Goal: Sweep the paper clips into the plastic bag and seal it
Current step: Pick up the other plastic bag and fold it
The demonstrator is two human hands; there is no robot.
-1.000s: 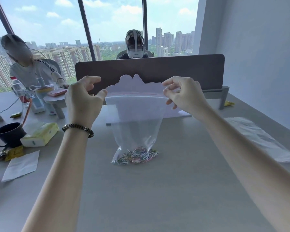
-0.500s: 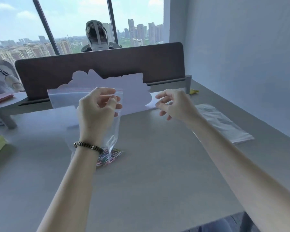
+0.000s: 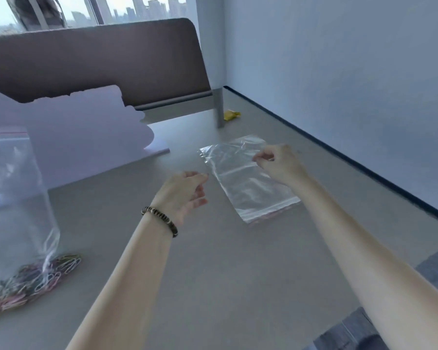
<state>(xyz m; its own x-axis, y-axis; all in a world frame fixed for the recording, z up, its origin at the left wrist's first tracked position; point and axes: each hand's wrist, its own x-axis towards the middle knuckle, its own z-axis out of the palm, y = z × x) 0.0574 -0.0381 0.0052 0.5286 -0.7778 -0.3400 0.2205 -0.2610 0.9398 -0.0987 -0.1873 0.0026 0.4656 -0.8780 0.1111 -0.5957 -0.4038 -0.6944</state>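
Observation:
A clear zip bag (image 3: 15, 193) stands upright at the far left of the grey desk, with coloured paper clips (image 3: 31, 281) heaped in its bottom; neither hand touches it. A second, empty clear zip bag (image 3: 243, 183) lies flat on the desk to the right. My right hand (image 3: 280, 162) hovers over this flat bag's far right part, fingers curled and pinched; whether it grips the plastic is unclear. My left hand (image 3: 185, 193), with a beaded bracelet at the wrist, is just left of the flat bag, fingers loosely apart and holding nothing.
A pale cloud-shaped card (image 3: 86, 137) stands behind the filled bag. A brown desk divider (image 3: 99, 59) runs along the back, with its grey post (image 3: 219, 107) and a yellow scrap (image 3: 230, 114) beside it. A wall (image 3: 339, 72) bounds the desk's right edge.
Both hands let go of the filled bag, which now stands alone at the left. The view swung right, and both hands moved over to the empty bag lying flat.

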